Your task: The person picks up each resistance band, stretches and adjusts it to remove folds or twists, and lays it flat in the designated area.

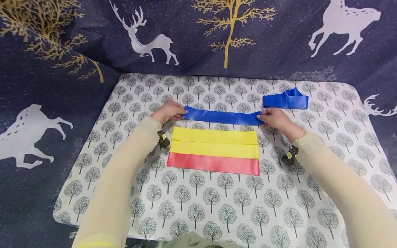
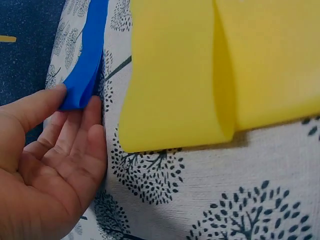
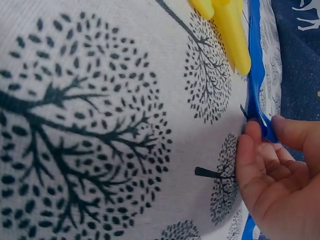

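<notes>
A blue band point(image 1: 221, 116), flat and shiny like a stretch band or ribbon, spans between both hands above the yellow strip. My left hand point(image 1: 170, 112) pinches its left end between thumb and fingers; the left wrist view shows the blue band point(image 2: 86, 65) doubled over at that end. At the right end, my right hand point(image 1: 274, 120) pinches it likewise, and the right wrist view shows the blue band point(image 3: 256, 75) edge-on. Nearer the person lie a folded yellow band point(image 1: 214, 143) and, along its lower edge, a red band point(image 1: 214, 163).
Another blue band point(image 1: 285, 101), loosely folded, lies behind the right hand. A white cloth with printed trees point(image 1: 211, 196) covers the table. Behind it hangs dark blue fabric point(image 1: 192, 38) with deer and trees. Each wrist carries a small black camera point(image 1: 163, 139).
</notes>
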Motion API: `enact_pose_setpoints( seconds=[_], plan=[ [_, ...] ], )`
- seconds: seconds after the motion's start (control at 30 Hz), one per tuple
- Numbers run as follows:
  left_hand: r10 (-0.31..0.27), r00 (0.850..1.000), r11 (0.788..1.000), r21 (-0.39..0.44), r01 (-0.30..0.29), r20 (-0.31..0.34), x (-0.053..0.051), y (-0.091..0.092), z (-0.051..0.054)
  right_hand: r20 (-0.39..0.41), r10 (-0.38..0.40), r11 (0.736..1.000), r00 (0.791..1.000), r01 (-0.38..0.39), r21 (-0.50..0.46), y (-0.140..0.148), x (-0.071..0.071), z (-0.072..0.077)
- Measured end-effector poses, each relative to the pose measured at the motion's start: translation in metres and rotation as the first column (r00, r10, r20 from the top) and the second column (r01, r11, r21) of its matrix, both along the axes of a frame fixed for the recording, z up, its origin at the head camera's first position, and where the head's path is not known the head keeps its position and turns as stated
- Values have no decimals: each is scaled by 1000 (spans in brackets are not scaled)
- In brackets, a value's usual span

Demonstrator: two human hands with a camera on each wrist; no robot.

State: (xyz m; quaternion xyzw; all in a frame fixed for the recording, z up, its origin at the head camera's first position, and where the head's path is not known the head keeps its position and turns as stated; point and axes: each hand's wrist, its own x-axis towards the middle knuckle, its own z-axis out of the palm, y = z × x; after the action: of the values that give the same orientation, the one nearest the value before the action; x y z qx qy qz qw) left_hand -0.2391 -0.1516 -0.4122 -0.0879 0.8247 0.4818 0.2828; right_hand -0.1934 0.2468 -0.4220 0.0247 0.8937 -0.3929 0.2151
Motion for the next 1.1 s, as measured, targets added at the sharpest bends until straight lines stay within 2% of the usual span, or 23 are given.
enact_pose_setpoints(
  seconds=[0.07, 0.23, 0.63, 0.93, 1.1],
  plan=[
    [35, 999, 999, 28, -35, 13, 1, -2, -2, 5, -19, 1000, 1000, 19, -24, 0, 0, -1],
    [78, 995, 993, 79, -82, 54, 1, -10, -5, 24, -51, 997, 998, 52, -61, 1, 1, -3],
    [-12, 999, 1000, 28, 11, 47, 1, -25, -3, 17, -11, 1000, 1000, 12, -23, 5, -1, -2],
    [-10, 999, 1000, 16, 9, 50, 1, -36, -2, 5, 22, 999, 1000, -23, 37, 5, 1, -3],
    [-5, 999, 1000, 5, 5, 48, 2, -43, -1, 14, 18, 999, 1000, -19, 34, 3, 5, -2]
  ],
)
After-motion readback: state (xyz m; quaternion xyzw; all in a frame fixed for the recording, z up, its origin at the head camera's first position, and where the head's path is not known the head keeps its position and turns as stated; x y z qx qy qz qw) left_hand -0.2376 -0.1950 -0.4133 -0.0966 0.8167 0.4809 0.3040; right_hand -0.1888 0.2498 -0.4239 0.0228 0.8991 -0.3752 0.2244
